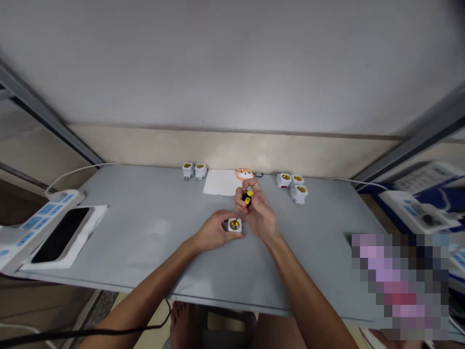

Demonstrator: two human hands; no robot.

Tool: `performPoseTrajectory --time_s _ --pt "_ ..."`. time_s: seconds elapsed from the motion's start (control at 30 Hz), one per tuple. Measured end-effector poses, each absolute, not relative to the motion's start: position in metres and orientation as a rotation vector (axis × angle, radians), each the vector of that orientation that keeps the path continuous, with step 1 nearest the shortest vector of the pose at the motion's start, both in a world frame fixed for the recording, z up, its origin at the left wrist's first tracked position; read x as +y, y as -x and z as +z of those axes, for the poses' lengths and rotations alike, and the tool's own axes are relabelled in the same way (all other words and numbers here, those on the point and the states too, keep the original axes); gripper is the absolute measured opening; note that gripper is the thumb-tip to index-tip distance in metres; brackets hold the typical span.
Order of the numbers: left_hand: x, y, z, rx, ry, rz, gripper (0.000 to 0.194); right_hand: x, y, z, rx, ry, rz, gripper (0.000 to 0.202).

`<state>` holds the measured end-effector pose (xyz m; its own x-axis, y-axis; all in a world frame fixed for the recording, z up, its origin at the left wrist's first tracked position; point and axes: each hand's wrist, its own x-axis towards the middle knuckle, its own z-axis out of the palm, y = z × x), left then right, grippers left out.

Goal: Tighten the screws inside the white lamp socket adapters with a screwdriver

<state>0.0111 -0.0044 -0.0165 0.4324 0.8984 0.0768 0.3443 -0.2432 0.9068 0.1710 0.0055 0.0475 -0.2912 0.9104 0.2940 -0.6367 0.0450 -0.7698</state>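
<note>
In the middle of the grey table, my left hand (214, 230) grips a white plug-in lamp socket (234, 231) by its sides, its round brass-coloured opening facing up. Above it, my right hand (260, 213) is closed around a screwdriver (247, 198) with a black and yellow handle. The thin shaft slants down into the socket's opening; whether its tip touches a screw is too small to tell. Two similar lamp sockets (194, 170) stand at the back left, prongs showing. Three more sockets (292, 185) form a group at the back right.
A white paper sheet (220, 183) lies at the back beside an orange animal-face item (244, 174) with a black loop. At left are a phone (61, 235) on paper and a white power strip (43, 218). Another power strip (417, 213) is at right, near a pixelated area.
</note>
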Motion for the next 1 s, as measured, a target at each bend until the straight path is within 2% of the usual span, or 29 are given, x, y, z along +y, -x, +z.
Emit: performPoseTrajectory --time_s 0.17,0.37,0.47,0.67,0.83,1.0 --pt "-0.005 -0.010 -0.014 1.097 -1.836 0.769 0.042 0.008 -0.176 0.051 -1.085 0.417 1.522 0.026" --pt "-0.006 -0.011 -0.018 1.101 -1.846 0.801 0.043 0.007 -0.174 0.050 -1.108 0.383 1.584 0.038" --pt "-0.005 -0.011 -0.019 1.101 -1.848 0.829 0.047 0.004 -0.171 0.050 -1.095 0.359 1.564 0.033" --pt "-0.006 -0.011 -0.014 1.118 -1.848 0.761 0.042 0.008 -0.179 0.053 -1.121 0.405 1.472 0.024" --pt "-0.006 -0.010 -0.015 1.110 -1.833 0.768 0.041 0.008 -0.177 0.053 -1.174 0.426 1.533 0.038" --pt "-0.006 -0.010 -0.017 1.084 -1.847 0.786 0.039 0.004 -0.168 0.053 -1.116 0.426 1.556 0.034"
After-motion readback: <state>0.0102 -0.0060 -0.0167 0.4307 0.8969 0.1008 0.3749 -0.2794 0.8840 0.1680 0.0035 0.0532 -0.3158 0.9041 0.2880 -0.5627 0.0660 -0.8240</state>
